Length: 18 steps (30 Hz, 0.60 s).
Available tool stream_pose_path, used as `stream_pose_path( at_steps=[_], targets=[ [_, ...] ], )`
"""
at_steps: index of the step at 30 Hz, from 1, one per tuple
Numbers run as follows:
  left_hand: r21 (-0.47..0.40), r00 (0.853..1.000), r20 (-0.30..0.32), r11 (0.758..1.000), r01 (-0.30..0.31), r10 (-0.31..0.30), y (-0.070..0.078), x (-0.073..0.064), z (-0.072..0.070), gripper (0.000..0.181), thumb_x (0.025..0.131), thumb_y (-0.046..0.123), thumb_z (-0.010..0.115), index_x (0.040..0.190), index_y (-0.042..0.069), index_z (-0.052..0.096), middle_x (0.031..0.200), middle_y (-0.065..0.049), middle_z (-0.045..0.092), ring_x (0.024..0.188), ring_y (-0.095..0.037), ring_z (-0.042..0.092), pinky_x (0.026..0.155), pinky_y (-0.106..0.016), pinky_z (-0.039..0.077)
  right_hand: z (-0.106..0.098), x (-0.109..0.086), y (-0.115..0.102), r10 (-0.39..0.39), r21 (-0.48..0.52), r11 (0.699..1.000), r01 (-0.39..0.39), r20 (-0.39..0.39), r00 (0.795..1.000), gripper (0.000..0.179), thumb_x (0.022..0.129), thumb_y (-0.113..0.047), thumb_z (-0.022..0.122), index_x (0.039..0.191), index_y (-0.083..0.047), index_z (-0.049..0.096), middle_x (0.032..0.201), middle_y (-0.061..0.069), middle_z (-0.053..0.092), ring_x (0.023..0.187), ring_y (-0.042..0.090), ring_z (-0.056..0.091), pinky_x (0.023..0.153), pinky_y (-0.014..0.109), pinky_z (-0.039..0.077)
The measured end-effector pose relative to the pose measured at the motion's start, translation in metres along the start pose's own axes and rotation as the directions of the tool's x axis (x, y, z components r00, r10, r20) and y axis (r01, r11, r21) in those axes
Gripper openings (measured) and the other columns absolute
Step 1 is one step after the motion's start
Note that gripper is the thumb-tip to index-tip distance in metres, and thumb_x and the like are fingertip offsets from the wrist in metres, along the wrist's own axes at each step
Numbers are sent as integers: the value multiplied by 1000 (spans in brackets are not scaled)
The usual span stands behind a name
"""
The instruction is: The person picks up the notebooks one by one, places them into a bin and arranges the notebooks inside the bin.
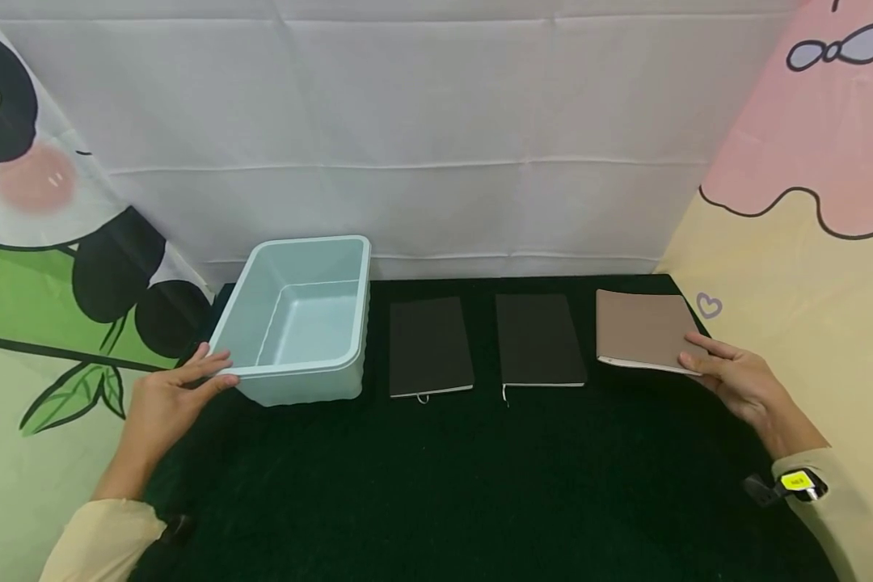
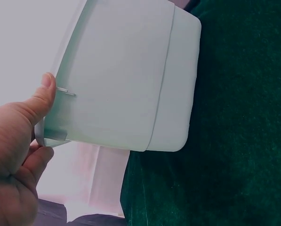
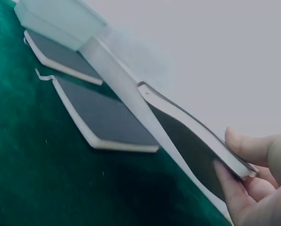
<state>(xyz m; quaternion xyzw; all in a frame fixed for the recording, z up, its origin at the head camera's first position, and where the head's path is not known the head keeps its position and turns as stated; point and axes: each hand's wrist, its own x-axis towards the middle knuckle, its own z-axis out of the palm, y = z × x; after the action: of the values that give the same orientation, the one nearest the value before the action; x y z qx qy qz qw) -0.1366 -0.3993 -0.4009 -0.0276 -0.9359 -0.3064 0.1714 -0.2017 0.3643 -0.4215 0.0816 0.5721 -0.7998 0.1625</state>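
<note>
A pale blue plastic bin (image 1: 320, 311) stands at the table's back left. My left hand (image 1: 170, 396) grips its near left rim corner, the thumb (image 2: 44, 99) on the near side and the other fingers around the edge. My right hand (image 1: 742, 380) pinches a brown-covered notebook (image 1: 643, 323) by its near right corner, thumb above and fingers beneath. In the right wrist view this notebook (image 3: 192, 125) is raised off the cloth, its page edges facing the camera. Two black notebooks, one left (image 1: 429, 347) and one right (image 1: 540, 339), lie flat between bin and brown notebook.
Dark green cloth (image 1: 436, 485) covers the table. Behind it hangs a white creased curtain (image 1: 436, 137). Printed cartoon panels, green on the left (image 1: 36, 291) and yellow-pink on the right (image 1: 807, 283), border the sides. Ribbon markers poke out of both black notebooks.
</note>
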Motion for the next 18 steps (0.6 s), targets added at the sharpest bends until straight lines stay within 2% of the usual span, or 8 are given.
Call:
stream_pose_path(
  at_steps=[8,9,11,14,15,16,18],
  targets=[
    [-1,999,22,999,35,-35,-1,0,-1,39,92,35,77,124,13,75,137,-12,64,130,18,37,98,-2,31,28,-5,-10,-55,21,998,55,-5,998,34,98,5,63,111,-22,80,108,-5,73,92,11,74,82,26,60],
    [-2,999,25,999,39,-39,-1,0,-1,39,92,35,77,125,13,75,137,-11,63,134,12,39,103,-8,35,30,-5,-10,-64,13,998,64,-7,998,35,97,5,63,112,-22,80,110,-7,71,93,11,74,82,25,60],
    [4,999,28,999,44,-44,-1,0,-1,40,92,36,77,125,14,75,138,-11,63,137,5,41,103,-9,36,36,-5,-11,-76,-14,997,76,-12,997,36,97,5,65,116,-21,78,117,-9,65,94,10,73,83,24,59],
    [12,998,33,999,53,-53,0,-1,-2,41,92,37,76,126,14,75,139,-10,62,140,-7,43,109,-20,38,45,-5,-12,-93,-71,993,92,-15,996,37,96,3,67,122,-22,76,125,-8,53,97,8,72,85,21,58],
    [11,998,33,998,54,-54,0,-1,-2,41,92,37,76,126,14,75,139,-10,62,140,-8,43,109,-21,39,49,-5,-13,-98,-90,991,96,-15,995,38,96,3,67,123,-23,75,126,-7,50,97,7,72,85,20,57],
    [13,998,30,999,50,-50,0,-1,-2,41,92,37,77,126,15,75,139,-10,63,139,-2,43,107,-15,37,52,-5,-14,-101,-99,990,100,-10,995,39,96,2,68,125,-22,75,127,-7,49,98,7,71,85,20,57],
    [7,999,25,999,41,-41,0,-1,-1,40,92,36,77,126,14,75,137,-11,63,137,4,42,108,-16,36,58,-3,-16,-113,-109,988,113,6,994,39,97,2,67,127,-21,74,130,-7,47,100,6,71,85,19,57]
  ],
)
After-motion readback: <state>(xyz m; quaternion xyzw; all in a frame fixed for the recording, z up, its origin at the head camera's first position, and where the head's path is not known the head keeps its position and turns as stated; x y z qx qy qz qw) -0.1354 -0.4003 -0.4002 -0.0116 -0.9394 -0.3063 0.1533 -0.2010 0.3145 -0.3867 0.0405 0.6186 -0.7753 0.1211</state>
